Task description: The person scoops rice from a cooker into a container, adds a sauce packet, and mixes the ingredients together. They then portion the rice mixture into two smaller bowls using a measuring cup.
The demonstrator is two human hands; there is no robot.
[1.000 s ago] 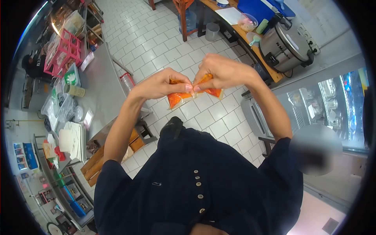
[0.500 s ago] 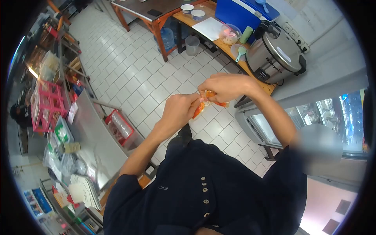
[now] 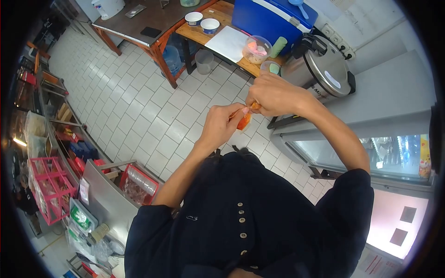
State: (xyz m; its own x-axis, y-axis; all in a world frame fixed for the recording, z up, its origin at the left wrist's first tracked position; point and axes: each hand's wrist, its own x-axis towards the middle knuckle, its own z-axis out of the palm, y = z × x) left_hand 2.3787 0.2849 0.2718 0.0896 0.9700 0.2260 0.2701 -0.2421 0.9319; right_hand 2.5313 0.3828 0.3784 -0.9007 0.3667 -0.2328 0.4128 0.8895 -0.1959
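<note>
Both hands meet in front of my body, over the tiled floor. A small clear bag with orange contents [image 3: 244, 123] hangs between them; its exact kind is too small to make out. My left hand [image 3: 219, 124] is closed, thumb and fingers pinching the bag near its upper end. My right hand [image 3: 276, 96] is curled shut on the other part of the bag, where a bit of orange shows below its fingers. The fingertips of the two hands are almost touching. Most of the bag's upper part is hidden by the right hand.
A wooden bench holds two bowls [image 3: 210, 26], a white board [image 3: 226, 42], a clear tub [image 3: 256, 49], a blue cooler box [image 3: 269, 23] and a large rice cooker [image 3: 320, 69]. A glass-door fridge [image 3: 357, 150] stands right. A steel counter [image 3: 105, 185] with a pink rack [image 3: 52, 190] runs along the left.
My view has shifted, so the bench and counter sit differently in it. Both hands still grip the orange bag, and less of it shows beneath my right hand.
</note>
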